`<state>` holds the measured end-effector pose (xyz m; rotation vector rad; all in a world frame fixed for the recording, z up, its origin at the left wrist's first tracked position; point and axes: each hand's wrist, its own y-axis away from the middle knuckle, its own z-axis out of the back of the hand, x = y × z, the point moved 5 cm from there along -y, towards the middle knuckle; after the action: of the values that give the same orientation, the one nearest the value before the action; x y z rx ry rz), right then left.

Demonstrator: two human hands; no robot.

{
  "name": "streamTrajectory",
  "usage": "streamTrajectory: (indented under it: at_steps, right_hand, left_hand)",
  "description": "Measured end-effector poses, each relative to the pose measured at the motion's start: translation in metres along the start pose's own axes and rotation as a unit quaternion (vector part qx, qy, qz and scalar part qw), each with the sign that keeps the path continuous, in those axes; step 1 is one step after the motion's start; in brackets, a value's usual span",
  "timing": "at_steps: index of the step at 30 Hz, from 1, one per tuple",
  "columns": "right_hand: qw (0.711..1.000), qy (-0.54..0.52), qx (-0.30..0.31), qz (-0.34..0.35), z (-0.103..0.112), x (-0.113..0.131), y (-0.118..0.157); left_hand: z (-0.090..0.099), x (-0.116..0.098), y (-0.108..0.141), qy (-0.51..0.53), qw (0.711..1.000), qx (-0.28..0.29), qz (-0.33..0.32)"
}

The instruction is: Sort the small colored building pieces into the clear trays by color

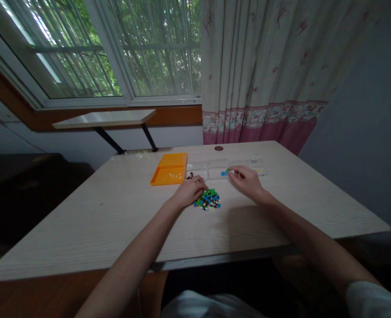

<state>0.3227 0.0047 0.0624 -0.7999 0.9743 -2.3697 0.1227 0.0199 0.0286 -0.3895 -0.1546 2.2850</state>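
A heap of small plastic pieces (209,200) in green, blue, dark brown and pale colours lies on the table. My left hand (192,191) is at its upper left edge, fingers bent together with the tips at the pieces; what they pinch, if anything, is too small to tell. Above a clear compartment tray (215,178), my right hand (246,179) pinches a small green piece (227,170) between thumb and forefinger. Blue pieces (223,174) sit in the compartment just below it. Dark brown pieces (190,176) lie in a left compartment, partly behind my left hand.
An open orange case (169,170) with several white pieces in it stands left of the tray. A yellow piece (258,171) shows at the tray's right. The wooden table (116,229) has a round brown cable hole cover (219,149) at the back. A small raised shelf (106,117) stands back left.
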Motion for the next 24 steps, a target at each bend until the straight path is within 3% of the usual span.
streamTrajectory:
  at_steps: [17, 24]
  right_hand:
    - [1.000, 0.009, 0.005, -0.020, 0.002, -0.005, -0.001]
    - [0.993, 0.100, 0.029, -0.054, 0.015, -0.046, -0.007]
  left_hand:
    - [0.000, 0.007, 0.002, -0.026, 0.999, -0.004, 0.032]
    - [0.001, 0.008, 0.002, -0.038, 0.998, -0.007, 0.049]
